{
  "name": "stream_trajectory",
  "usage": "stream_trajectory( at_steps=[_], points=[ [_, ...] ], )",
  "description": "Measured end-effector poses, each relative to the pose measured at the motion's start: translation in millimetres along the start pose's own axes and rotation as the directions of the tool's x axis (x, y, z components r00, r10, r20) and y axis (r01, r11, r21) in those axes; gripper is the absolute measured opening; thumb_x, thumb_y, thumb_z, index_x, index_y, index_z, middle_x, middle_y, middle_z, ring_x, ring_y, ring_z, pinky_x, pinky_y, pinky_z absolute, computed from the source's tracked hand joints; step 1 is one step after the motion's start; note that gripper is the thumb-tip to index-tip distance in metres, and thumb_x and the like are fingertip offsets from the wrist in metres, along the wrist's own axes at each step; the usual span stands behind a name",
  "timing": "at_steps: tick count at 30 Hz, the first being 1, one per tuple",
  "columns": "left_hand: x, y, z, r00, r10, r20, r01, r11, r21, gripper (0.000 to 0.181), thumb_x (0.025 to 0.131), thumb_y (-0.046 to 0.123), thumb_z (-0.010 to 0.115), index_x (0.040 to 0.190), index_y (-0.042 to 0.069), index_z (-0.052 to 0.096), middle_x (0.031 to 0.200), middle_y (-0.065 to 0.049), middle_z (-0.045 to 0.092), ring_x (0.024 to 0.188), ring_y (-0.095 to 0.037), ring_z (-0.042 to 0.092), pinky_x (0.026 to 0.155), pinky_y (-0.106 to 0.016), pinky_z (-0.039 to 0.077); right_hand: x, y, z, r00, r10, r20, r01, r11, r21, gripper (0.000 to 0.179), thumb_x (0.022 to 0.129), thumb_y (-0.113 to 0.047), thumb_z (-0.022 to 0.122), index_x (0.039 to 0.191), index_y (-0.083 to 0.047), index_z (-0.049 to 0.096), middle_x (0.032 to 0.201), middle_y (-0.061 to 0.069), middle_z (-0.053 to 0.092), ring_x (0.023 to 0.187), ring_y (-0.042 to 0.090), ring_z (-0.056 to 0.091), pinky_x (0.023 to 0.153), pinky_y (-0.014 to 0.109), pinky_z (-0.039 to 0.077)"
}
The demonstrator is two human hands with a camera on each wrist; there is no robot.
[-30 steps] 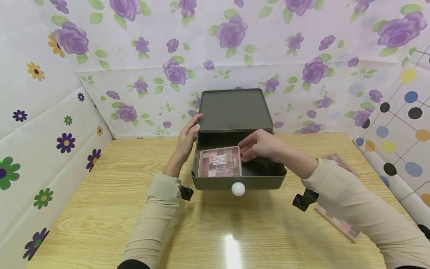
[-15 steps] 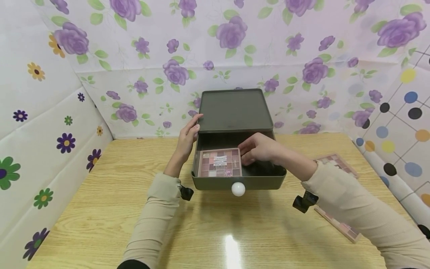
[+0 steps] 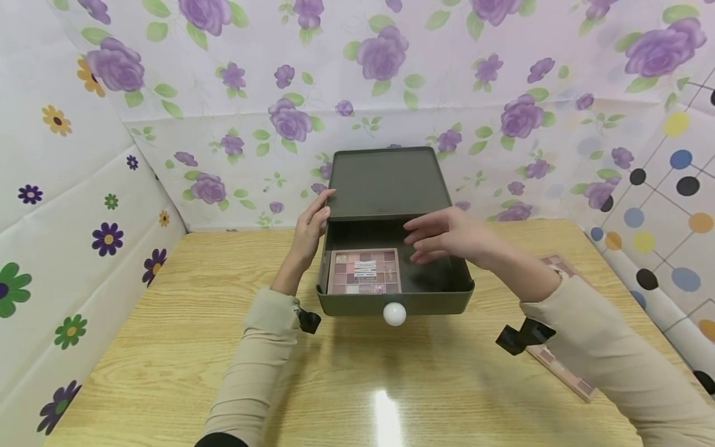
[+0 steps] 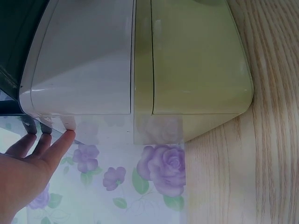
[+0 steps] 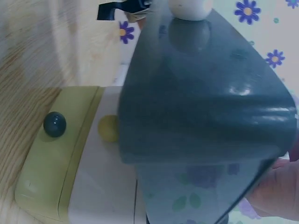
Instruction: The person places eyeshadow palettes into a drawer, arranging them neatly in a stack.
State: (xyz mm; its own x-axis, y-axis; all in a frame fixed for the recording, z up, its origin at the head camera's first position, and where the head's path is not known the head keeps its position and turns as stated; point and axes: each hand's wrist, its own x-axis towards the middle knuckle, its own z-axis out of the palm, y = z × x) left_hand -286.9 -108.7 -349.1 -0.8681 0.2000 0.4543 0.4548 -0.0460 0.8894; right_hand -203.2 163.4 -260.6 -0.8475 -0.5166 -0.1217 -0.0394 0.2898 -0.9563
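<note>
An eyeshadow palette (image 3: 349, 280) in pinks and browns lies flat in the left part of a pulled-out dark green drawer (image 3: 346, 304). My right hand (image 3: 455, 237) hovers over the drawer's right part, fingers extended and holding nothing, a gap between it and the palette. At the left side of the small drawer cabinet (image 3: 385, 180), my left hand (image 3: 309, 236) rests with straight fingers. In the left wrist view its fingertips touch the cabinet's shiny side. A white round knob (image 3: 394, 314) sits on the drawer front.
Two more palettes lie on the wooden table at the right, a far one (image 3: 558, 262) and a near one (image 3: 564, 375), both partly behind my right sleeve. Under the open drawer are a white drawer (image 5: 100, 172) with a yellow knob and a pale green drawer (image 5: 39, 172).
My right hand has let go of the palette's right edge, lifted and moved right, its fingers straightening. The palette has settled flat in the drawer. My left hand stays in place.
</note>
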Motion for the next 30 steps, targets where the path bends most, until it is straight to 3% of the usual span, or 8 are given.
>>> stream_trajectory(
  at_steps=[3,12,15,18,22,25,30],
  points=[
    [0.2,-0.3,-0.3,1.000,0.006,0.001,-0.006,1.000,0.005,0.048,0.091,0.021,0.041,0.135,0.002,0.043,0.141,-0.005,0.036,0.059,-0.008,0.025,0.056,-0.026,0.023,-6.2,0.8,-4.4,1.000,-0.019,-0.001,0.019,0.999,0.031,0.046,0.088,0.003,0.052,0.131,0.011,0.039,0.117,0.033,0.049,0.089,0.027,0.063,0.078,0.038,0.049],
    [0.7,0.3,-0.5,1.000,0.009,0.007,-0.009,1.000,0.012,0.047,0.092,0.020,0.041,0.135,0.002,0.043,0.143,-0.005,0.033,0.067,-0.015,0.026,0.057,-0.028,0.024,-23.4,3.3,-10.9,0.998,-0.065,-0.023,0.066,0.997,0.045,0.044,0.088,0.003,0.052,0.130,0.010,0.040,0.115,0.033,0.048,0.088,0.029,0.063,0.077,0.039,0.050],
    [0.3,1.1,-0.1,1.000,0.002,0.005,-0.002,1.000,0.013,0.047,0.091,0.021,0.041,0.135,0.003,0.043,0.144,-0.004,0.033,0.077,-0.012,0.034,0.059,-0.027,0.026,-28.3,4.0,-12.6,0.997,-0.073,-0.032,0.075,0.997,0.037,0.044,0.088,0.002,0.052,0.129,0.010,0.041,0.114,0.033,0.049,0.088,0.029,0.063,0.077,0.039,0.049],
    [-0.4,2.0,0.3,1.000,0.004,-0.002,-0.004,1.000,0.021,0.049,0.090,0.023,0.042,0.135,0.003,0.043,0.144,-0.003,0.033,0.075,-0.012,0.034,0.058,-0.026,0.026,-33.3,3.8,-14.2,0.996,-0.082,-0.040,0.083,0.996,0.027,0.045,0.087,0.000,0.054,0.129,0.009,0.042,0.111,0.029,0.053,0.088,0.029,0.063,0.077,0.040,0.049],
    [-5.6,19.7,4.9,1.000,-0.008,0.006,0.008,0.999,0.035,0.048,0.091,0.018,0.039,0.135,-0.001,0.040,0.145,-0.011,0.029,0.073,-0.010,0.032,0.057,-0.024,0.026,-40.1,4.0,-16.9,0.994,-0.094,-0.062,0.096,0.995,0.022,0.046,0.085,0.001,0.057,0.128,0.010,0.043,0.105,0.022,0.059,0.087,0.028,0.064,0.076,0.040,0.050],
    [-9.5,32.9,8.6,1.000,-0.024,0.016,0.023,0.999,0.036,0.047,0.092,0.012,0.036,0.135,-0.005,0.038,0.146,-0.016,0.025,0.089,-0.010,0.036,0.062,-0.024,0.028,-45.5,5.7,-20.8,0.991,-0.104,-0.080,0.108,0.993,0.046,0.046,0.084,0.002,0.059,0.127,0.010,0.044,0.102,0.018,0.061,0.086,0.027,0.064,0.076,0.039,0.050],
    [-9.8,32.6,9.1,1.000,-0.025,0.017,0.024,0.999,0.034,0.047,0.092,0.012,0.036,0.135,-0.005,0.037,0.147,-0.015,0.024,0.105,-0.012,0.033,0.071,-0.031,0.032,-53.7,11.8,-31.9,0.987,-0.135,-0.089,0.142,0.987,0.077,0.042,0.084,0.002,0.060,0.125,0.001,0.051,0.100,0.013,0.064,0.086,0.025,0.064,0.077,0.036,0.049]
  ],
)
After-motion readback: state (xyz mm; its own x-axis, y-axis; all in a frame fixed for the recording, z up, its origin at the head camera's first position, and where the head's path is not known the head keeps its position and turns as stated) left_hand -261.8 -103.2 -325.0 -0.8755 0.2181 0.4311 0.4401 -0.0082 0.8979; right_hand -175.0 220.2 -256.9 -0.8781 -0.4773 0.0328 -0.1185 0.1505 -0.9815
